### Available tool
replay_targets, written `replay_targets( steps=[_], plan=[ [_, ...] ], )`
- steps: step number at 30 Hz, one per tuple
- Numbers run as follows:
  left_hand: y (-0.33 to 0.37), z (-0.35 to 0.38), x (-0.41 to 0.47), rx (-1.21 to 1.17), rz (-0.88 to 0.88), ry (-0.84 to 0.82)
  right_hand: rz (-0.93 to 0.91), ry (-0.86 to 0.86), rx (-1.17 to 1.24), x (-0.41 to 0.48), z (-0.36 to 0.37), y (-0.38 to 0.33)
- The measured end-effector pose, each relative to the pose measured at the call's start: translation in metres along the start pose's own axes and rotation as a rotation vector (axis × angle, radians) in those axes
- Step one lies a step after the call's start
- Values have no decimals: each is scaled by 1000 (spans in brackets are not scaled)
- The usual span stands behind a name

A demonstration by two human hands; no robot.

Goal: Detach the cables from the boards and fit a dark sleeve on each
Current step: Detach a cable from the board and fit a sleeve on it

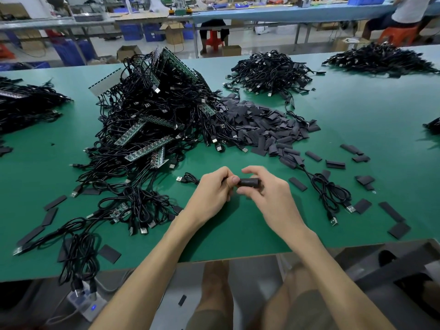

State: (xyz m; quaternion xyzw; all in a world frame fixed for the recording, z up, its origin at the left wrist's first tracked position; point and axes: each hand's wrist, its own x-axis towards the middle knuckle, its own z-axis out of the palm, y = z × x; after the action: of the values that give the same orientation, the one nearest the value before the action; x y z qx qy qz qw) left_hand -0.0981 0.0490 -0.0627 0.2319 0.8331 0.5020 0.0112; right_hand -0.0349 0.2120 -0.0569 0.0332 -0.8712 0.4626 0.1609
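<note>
Step in hand, as we read it: sleeving one detached cable.

Both hands meet above the near part of the green table (pixel 357 110). The left hand (pixel 213 190) is curled round one end of a black cable (pixel 191 179), thumb tip pressed toward the sleeve mouth. The cable's other end trails left on the table and finishes in a USB plug (pixel 180 179). The right hand (pixel 266 189) pinches a dark sleeve (pixel 249 182) between thumb and fingers, held level, its open end touching the left thumb. We cannot tell how far the cable end is inside; the fingers hide the joint.

Stock: the heap of boards (pixel 152 120) with cables attached lies left of centre and is large, so we judge most of the job remains. Loose sleeves (pixel 259 125) are heaped just right of it, with strays scattered round the hands. A coiled cable (pixel 331 194) lies right of the right hand, its far end apparently sleeved. A pile of cables (pixel 271 72) sits further back, likely finished work.

Next move, our judgement: push the sleeve along over the cable end until seated. The left grip must hold the end stiff and in line with the mouth. A flattened mouth may catch, so the right pinch should be light enough to keep the sleeve round.
</note>
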Motion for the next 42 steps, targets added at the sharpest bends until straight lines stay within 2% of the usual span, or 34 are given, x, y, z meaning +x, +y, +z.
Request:
replay_targets(
  steps=[3, 5, 14, 30, 38, 42],
  plan=[
    [1, -1, 0, -3, 5, 58, 105, 55, 295, 3, -3, 2],
    [2, -1, 0, -3, 12, 58, 106, 68, 376, 3, -4, 2],
    [5, -2, 0, -6, 16, 26, 32, 23, 419, 2, 0, 1],
    [5, -3, -2, 0, 20, 1, 48, -11, 462, 3, 0, 6],
    [3, -1, -3, 7, 92, 48, 127, 64, 538, 6, -3, 13],
    [3, -1, -2, 139, 178, 29, 143, 199, 601, 6, -7, 14]
  ],
)
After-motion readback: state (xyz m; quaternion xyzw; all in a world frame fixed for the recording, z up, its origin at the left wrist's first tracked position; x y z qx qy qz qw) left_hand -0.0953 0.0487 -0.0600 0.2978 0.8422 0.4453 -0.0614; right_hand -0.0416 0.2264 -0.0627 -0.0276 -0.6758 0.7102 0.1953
